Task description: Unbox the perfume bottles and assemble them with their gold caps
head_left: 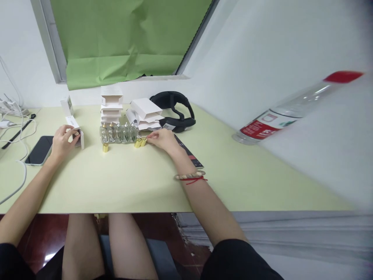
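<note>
Clear glass perfume bottles [118,133] (gold necks on the left ones suggest sprayers) stand in a tight row on the pale table [116,182], sides touching; packed like this they probably brace one another and take little space. Hands well apart. Left hand [61,142]: thumb and fingers curl at the near end of a small white carton [72,122], flap hanging out, small round item [77,133] at the fingertips. Likely steadying the carton, which looks light enough to slide. Clamped on carton or on round item: cannot tell, fingers cover it. Right hand [162,140] lies low, fingertips drawn together at a pair of gold caps [140,142] just beside the row's right end. Low wrist suits pieces this small, I judge; whether a cap is gripped, cannot tell. Lone gold cap [105,147] sits in front of the row's left end, so nearer the person and presumably easy to reach. Behind: a stack of white boxes [111,103] and a looser pile of white boxes [147,109], likely set back so the hands needn't pass over them. Black headset [182,123] beside the pile. Smartphone [39,151] lies flat, left of the left hand. Red-capped plastic bottle [262,126] at right looks tilted, probably wide-lens stretch.
</note>
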{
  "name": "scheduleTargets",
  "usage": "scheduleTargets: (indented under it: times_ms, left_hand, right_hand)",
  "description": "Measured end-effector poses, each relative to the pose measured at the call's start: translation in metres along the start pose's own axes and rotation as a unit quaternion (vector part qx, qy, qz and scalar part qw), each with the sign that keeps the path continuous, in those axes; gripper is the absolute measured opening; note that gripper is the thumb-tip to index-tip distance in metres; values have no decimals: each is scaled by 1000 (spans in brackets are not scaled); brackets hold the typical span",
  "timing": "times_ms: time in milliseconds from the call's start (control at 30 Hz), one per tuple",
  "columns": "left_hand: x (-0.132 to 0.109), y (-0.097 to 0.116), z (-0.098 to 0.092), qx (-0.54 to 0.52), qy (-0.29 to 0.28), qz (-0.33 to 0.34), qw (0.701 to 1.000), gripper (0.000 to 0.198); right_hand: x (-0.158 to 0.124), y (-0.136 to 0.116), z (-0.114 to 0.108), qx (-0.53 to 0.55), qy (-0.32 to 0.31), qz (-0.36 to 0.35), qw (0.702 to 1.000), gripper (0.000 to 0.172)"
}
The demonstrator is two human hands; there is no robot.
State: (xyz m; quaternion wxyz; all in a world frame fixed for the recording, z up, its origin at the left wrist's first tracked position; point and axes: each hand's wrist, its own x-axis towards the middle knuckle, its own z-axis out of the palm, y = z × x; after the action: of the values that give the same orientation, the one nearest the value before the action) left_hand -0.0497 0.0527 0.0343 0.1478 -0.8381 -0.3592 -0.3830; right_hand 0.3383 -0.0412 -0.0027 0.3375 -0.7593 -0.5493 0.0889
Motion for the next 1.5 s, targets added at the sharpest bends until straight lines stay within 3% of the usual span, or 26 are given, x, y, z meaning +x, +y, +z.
scheduleTargets:
  times_ms: [233, 433, 533, 633, 700, 767, 900, 1000, 1200, 1500]
  left_hand:
    - [1, 2, -7, 19, -41, 36, 998, 16]
    - [1, 1, -6, 15, -18, 66, 998, 12]
    - [1, 1, -4, 16, -21, 67, 997, 10]
    - [-1, 2, -4, 16, -22, 69, 997, 9]
    - [-1, 4, -3, 13, -20, 82, 996, 7]
    - [-2, 7, -3, 12, -16, 103, 994, 5]
    - [-1, 15, -5, 12, -1, 151, 989, 4]
    - [0, 20, -7, 15, 9, 161, 987, 3]
    - [0, 21, -11, 30, 30, 169, 985, 3]
    - [0, 18, -10, 29, 40, 163, 985, 4]
  right_hand:
    - [-2, -6, -2, -8, -65, 26, 998, 15]
    - [-7, -17, -7, -73, -85, 5, 994, 24]
    - [-12, -28, -16, -94, -47, 26, 994, 18]
    - [-19, -46, -19, -71, 70, 17, 995, 18]
    - [-26, -59, -12, -19, 151, -52, 987, 26]
    - [-35, -72, 2, 28, 152, -144, 977, 26]
    - [-55, -92, 32, 17, -35, -370, 928, 31]
    - [-65, -100, 44, 14, -100, -409, 907, 35]
    - [-64, -103, 44, -3, -65, -361, 930, 19]
    - [-57, -108, 24, -130, -44, -218, 966, 40]
